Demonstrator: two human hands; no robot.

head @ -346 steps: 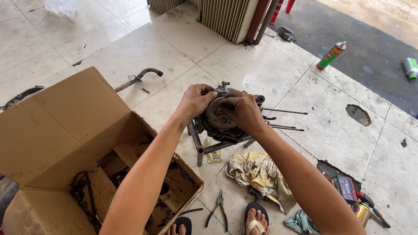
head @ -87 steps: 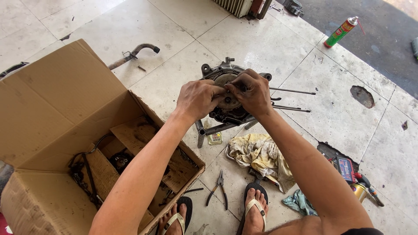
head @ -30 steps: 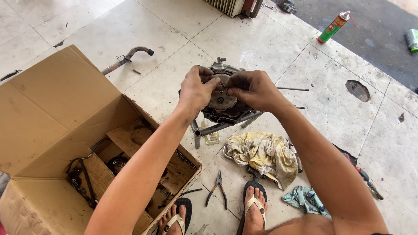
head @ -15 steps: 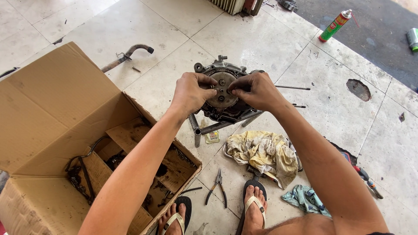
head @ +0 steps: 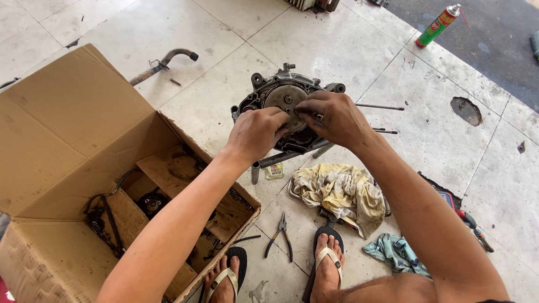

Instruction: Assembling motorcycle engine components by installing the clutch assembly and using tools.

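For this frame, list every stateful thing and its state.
Grey metal engine case: on the tiles, round disc exposed.
Left hand: on the disc.
Right hand: gripping the disc.
Brown cardboard box: flaps open.
Green spray can: lying down.
Small pliers: handles apart.

Compared with half a second earlier, the left hand (head: 255,132) and right hand (head: 331,118) have shifted toward the lower edge of the engine casing (head: 281,106), and their fingertips now meet below the round metal disc (head: 285,98). The disc's face and centre bolt, partly covered a second ago, are exposed. Relative to the oldest picture, the casing sits slightly left, and both sandalled feet are now visible.
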